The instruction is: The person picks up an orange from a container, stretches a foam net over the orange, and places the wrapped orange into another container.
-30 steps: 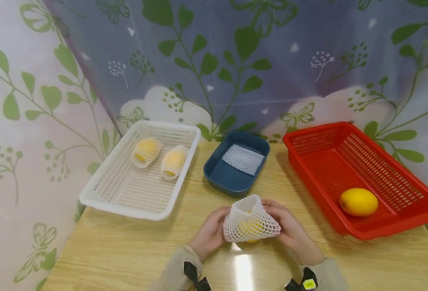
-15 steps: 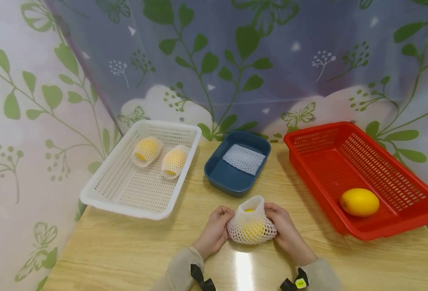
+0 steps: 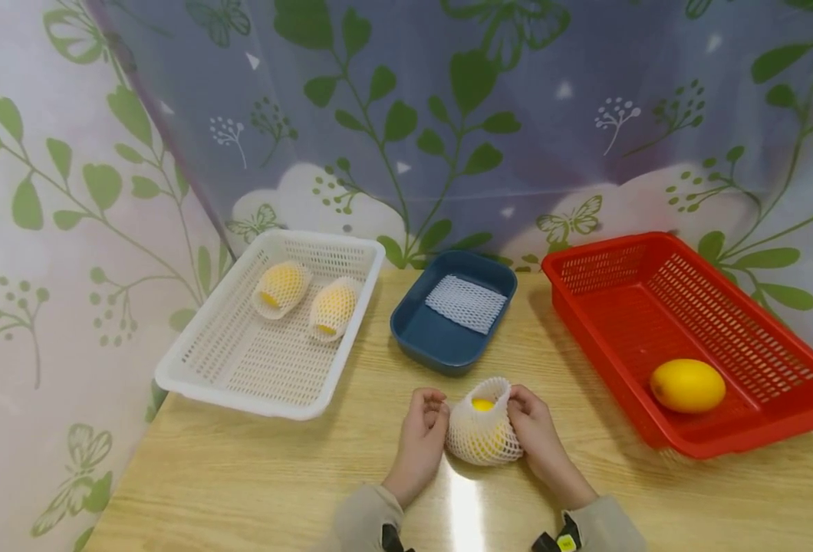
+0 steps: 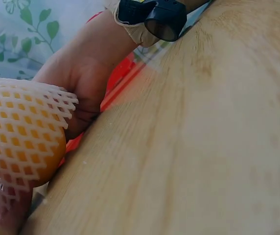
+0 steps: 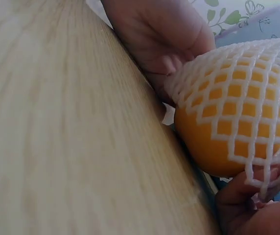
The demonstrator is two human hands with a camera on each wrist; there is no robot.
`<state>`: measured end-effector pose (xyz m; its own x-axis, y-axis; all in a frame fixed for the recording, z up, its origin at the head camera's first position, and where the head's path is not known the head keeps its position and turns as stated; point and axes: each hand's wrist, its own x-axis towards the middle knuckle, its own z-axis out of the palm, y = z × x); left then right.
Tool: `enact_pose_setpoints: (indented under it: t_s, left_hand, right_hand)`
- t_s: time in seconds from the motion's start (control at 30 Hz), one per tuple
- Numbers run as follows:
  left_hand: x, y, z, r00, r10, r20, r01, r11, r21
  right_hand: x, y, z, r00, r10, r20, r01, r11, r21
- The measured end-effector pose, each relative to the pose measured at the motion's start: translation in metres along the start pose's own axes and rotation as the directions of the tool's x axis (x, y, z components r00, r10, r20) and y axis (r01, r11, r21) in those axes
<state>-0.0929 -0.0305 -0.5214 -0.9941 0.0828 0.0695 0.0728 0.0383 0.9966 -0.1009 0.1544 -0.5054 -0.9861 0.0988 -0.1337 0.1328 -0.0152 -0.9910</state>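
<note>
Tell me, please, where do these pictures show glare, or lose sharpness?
Head view: a white glare streak lies on the table below the held fruit; left wrist view: the table's grain looks soft; right wrist view: dimmer light, the table soft at left, the white net sharper.

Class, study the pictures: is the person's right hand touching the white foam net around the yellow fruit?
Touching. The right wrist view shows it: edge strands of the white foam net lie directly across a finger of the right hand.
</note>
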Motion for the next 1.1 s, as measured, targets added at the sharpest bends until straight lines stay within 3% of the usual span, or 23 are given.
enact_pose_setpoints:
  t_s: [0.07, 0.13, 0.2, 0.3, 0.37, 0.4, 0.43, 0.5, 0.57, 0.67, 0.87, 1.1]
  left_hand:
    - [0.0, -0.001, 0.0, 0.995, 0.103, -0.017, -0.101, 0.992, 0.081]
    - [0.0, -0.002, 0.0, 0.976, 0.215, -0.028, -0.208, 0.966, 0.154]
    - [-0.002, -0.003, -0.001, 0.941, 0.338, -0.001, -0.331, 0.924, 0.188]
    - [-0.002, -0.003, 0.0, 0.872, 0.478, 0.103, -0.489, 0.857, 0.161]
    - [-0.003, -0.002, 0.002, 0.842, 0.504, 0.193, -0.53, 0.841, 0.113]
    - [-0.003, -0.001, 0.003, 0.837, 0.494, 0.234, -0.527, 0.844, 0.101]
    - [-0.003, 0.0, 0.004, 0.839, 0.473, 0.27, -0.512, 0.854, 0.094]
    - [-0.005, 0.002, 0.006, 0.858, 0.406, 0.315, -0.453, 0.887, 0.09]
    - [-0.006, 0.003, 0.007, 0.879, 0.346, 0.327, -0.399, 0.911, 0.108]
    - [-0.007, 0.002, 0.009, 0.901, 0.301, 0.312, -0.355, 0.925, 0.133]
    - [-0.006, -0.002, 0.01, 0.908, 0.279, 0.312, -0.339, 0.927, 0.158]
    - [-0.004, -0.003, 0.007, 0.9, 0.285, 0.331, -0.338, 0.934, 0.116]
  right_hand:
    - [0.001, 0.0, -0.001, 1.0, 0.0, 0.0, 0.0, 1.0, -0.008]
    - [0.001, 0.0, -0.001, 1.0, 0.009, 0.001, -0.008, 1.0, -0.012]
    - [-0.001, 0.0, -0.002, 1.0, 0.016, 0.0, -0.016, 1.0, -0.013]
    - [-0.001, 0.001, -0.002, 1.0, -0.001, -0.006, 0.001, 1.0, -0.012]
    - [-0.002, 0.001, -0.002, 1.0, -0.025, -0.012, 0.025, 1.0, -0.015]
    - [-0.002, 0.002, -0.001, 0.999, -0.037, -0.005, 0.037, 0.999, -0.016]
    - [-0.002, 0.003, 0.0, 0.999, -0.049, 0.0, 0.049, 0.999, -0.014]
    - [-0.002, 0.004, 0.001, 0.997, -0.071, 0.009, 0.071, 0.997, -0.014]
    - [-0.002, 0.005, 0.002, 0.996, -0.088, 0.012, 0.088, 0.996, -0.023]
    - [-0.003, 0.006, 0.003, 0.991, -0.135, 0.004, 0.135, 0.988, -0.078]
    - [-0.004, 0.009, 0.0, 0.967, -0.255, 0.013, 0.249, 0.932, -0.262]
    - [-0.004, 0.011, -0.002, 0.954, -0.295, 0.051, 0.293, 0.889, -0.351]
